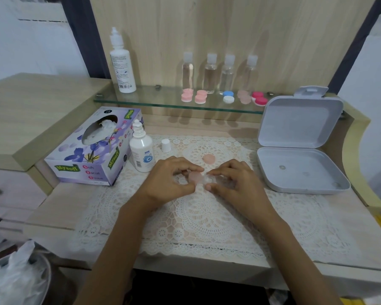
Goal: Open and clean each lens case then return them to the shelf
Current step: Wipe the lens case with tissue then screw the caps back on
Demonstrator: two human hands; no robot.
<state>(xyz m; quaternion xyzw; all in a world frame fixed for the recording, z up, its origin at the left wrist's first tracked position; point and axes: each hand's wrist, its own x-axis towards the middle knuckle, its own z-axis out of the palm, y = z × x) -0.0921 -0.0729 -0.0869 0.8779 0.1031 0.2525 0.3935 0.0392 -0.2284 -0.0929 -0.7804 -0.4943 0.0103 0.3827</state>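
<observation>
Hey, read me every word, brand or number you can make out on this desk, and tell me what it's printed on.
"Mysoft" on the tissue box, front and side.
"Soft Facial Tissue" on the same box.
Small bottle label: too blurred to read.
Tall bottle print: too small to read.

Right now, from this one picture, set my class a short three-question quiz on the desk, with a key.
1. True or false: the left hand and the right hand both hold one lens case.
2. The loose pink cap lies on: A the floor; B the doily; C a plate.
3. How many clear bottles stand on the shelf?
Key: 1 true; 2 B; 3 four.
</observation>
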